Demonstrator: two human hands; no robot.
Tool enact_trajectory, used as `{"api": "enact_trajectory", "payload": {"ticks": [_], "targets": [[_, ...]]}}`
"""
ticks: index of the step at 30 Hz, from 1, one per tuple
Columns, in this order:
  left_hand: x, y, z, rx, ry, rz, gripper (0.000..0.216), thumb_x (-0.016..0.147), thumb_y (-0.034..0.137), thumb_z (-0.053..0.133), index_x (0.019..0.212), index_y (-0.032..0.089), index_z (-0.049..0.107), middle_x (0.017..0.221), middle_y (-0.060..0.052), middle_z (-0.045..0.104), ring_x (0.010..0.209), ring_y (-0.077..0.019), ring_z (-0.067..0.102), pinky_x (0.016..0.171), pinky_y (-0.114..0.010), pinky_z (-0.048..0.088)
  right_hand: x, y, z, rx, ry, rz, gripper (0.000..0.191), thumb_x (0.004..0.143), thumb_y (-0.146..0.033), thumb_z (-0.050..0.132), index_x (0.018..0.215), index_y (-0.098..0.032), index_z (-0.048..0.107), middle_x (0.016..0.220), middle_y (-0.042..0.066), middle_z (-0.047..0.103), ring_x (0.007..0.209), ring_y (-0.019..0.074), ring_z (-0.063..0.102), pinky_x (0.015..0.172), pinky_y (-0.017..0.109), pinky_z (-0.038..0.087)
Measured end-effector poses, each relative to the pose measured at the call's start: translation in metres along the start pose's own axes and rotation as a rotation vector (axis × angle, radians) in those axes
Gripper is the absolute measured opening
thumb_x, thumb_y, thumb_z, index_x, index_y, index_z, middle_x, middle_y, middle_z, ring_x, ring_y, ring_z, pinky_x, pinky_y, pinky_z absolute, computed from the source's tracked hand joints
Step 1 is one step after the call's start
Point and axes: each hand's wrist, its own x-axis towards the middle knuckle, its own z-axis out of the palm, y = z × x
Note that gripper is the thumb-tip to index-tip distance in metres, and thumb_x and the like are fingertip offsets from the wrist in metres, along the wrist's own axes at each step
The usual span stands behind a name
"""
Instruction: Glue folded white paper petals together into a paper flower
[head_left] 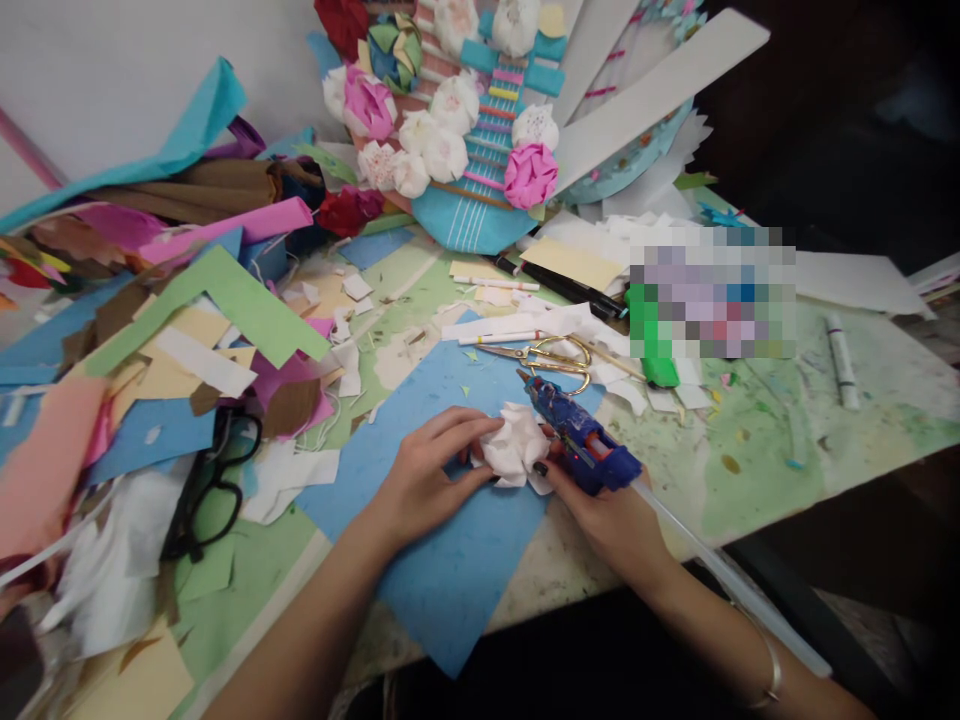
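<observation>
A white crumpled paper flower (516, 447) sits between my two hands, just above a sheet of blue paper (461, 600). My left hand (431, 465) grips its left side with thumb and fingers. In my right hand (611, 515) is a blue hot glue gun (581, 440), its nozzle pointing up and left, past the flower. A long clear glue stick (735, 580) sticks out of its back end. My right thumb touches the flower's right edge; the other right fingers are mostly hidden behind the gun. Gold-handled scissors (559, 360) lie just beyond the nozzle.
Paper scraps and a green strip (225, 310) cover the left side, with black glasses (217, 490) among them. A blue paper guitar (480, 215) with paper flowers stands at the back. Markers lie beyond the scissors; another marker (841, 362) is at right, near a blurred patch.
</observation>
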Motion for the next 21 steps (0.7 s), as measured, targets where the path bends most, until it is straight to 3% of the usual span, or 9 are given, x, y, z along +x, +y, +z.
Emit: {"api": "enact_trajectory", "payload": {"ticks": [5,12,17,21], "targets": [[-0.001,0.003,0.001,0.030,-0.009,-0.017,0.037,0.082,0.015,0.065,0.118,0.020,0.060,0.112,-0.010,0.062,0.082,-0.0133,0.060,0.071,-0.026,0.053,0.000,-0.001,-0.001,-0.002,-0.019,-0.010,0.010,0.081,-0.035,0.062,0.085,-0.026,0.062,0.080,-0.001,0.072,0.075,0.0201,0.068,0.066,0.030,0.053],[0.003,0.005,0.006,0.034,0.045,-0.041,0.033,0.082,0.018,0.066,0.114,0.018,0.060,0.108,-0.010,0.062,0.074,-0.0121,0.057,0.067,-0.026,0.051,0.000,0.000,-0.001,-0.048,0.013,-0.031,0.012,0.081,-0.038,0.061,0.085,-0.026,0.064,0.081,0.000,0.073,0.079,0.0224,0.069,0.070,0.033,0.054],[0.004,0.006,0.011,-0.026,0.107,-0.099,0.025,0.082,0.023,0.068,0.105,0.018,0.060,0.102,-0.009,0.063,0.068,-0.0110,0.056,0.059,-0.024,0.048,0.000,0.000,-0.001,-0.018,0.008,-0.030,0.014,0.081,-0.039,0.061,0.084,-0.026,0.063,0.081,0.000,0.073,0.078,0.0216,0.069,0.071,0.032,0.054],[0.003,0.005,0.010,-0.029,0.069,-0.122,0.014,0.082,0.023,0.067,0.094,0.018,0.062,0.114,-0.011,0.060,0.071,-0.0116,0.056,0.063,-0.025,0.049,0.000,-0.001,-0.001,-0.007,0.006,-0.007,0.013,0.080,-0.037,0.062,0.085,-0.026,0.063,0.082,0.000,0.073,0.079,0.0217,0.069,0.071,0.032,0.054]]}}
